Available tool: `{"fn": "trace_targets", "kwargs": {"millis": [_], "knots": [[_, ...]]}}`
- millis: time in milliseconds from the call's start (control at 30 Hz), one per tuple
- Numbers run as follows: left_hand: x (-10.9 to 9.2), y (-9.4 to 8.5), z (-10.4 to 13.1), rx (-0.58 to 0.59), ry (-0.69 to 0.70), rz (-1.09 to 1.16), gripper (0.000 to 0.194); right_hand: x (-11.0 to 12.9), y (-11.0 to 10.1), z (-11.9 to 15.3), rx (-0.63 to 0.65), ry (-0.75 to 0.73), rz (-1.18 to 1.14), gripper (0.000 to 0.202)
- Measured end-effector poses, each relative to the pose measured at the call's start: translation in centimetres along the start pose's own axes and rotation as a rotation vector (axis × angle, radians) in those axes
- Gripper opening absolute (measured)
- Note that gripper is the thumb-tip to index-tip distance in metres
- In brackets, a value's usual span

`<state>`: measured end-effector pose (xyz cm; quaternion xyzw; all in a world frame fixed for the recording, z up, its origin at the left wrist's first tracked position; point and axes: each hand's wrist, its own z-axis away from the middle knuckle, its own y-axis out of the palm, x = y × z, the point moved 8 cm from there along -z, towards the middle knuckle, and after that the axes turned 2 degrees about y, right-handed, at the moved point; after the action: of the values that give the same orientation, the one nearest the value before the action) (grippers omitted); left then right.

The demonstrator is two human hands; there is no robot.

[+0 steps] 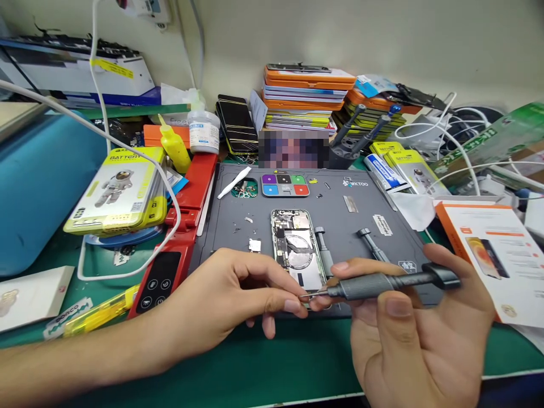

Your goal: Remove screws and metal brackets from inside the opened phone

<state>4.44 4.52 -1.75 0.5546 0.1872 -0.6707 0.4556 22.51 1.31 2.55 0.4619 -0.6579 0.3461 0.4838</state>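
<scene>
My right hand (420,334) holds a dark grey precision screwdriver (365,286) nearly level, its tip pointing left. My left hand (250,289) has thumb and fingers pinched together at that tip. Whatever lies between them is too small and hidden to name. Just behind the fingertips, an opened phone (300,243) lies with its insides bare, a round coil and circuit boards showing; its lower end is partly covered by my hands. A second screwdriver (323,249) lies along the phone's right side, and a third screwdriver (372,243) rests farther right.
Under the phone is a dark grey work mat (272,187) with small metal parts, a coloured magnetic tray (284,185) and a white spudger (234,182). Battery boxes (119,192), a red device (170,255) and a white cable crowd the left. An orange-white box (493,255) stands right.
</scene>
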Motion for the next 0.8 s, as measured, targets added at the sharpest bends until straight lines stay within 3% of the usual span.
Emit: {"fn": "trace_targets", "kwargs": {"millis": [333,800], "knots": [[0.0,0.3,0.1,0.021,-0.003,0.063,0.009,0.1,0.1,0.2,0.022,-0.005,-0.044,0.036],[-0.3,0.6,0.2,0.060,0.018,0.074,0.010,-2.4,0.8,-0.8,0.139,0.293,-0.333,0.041]]}}
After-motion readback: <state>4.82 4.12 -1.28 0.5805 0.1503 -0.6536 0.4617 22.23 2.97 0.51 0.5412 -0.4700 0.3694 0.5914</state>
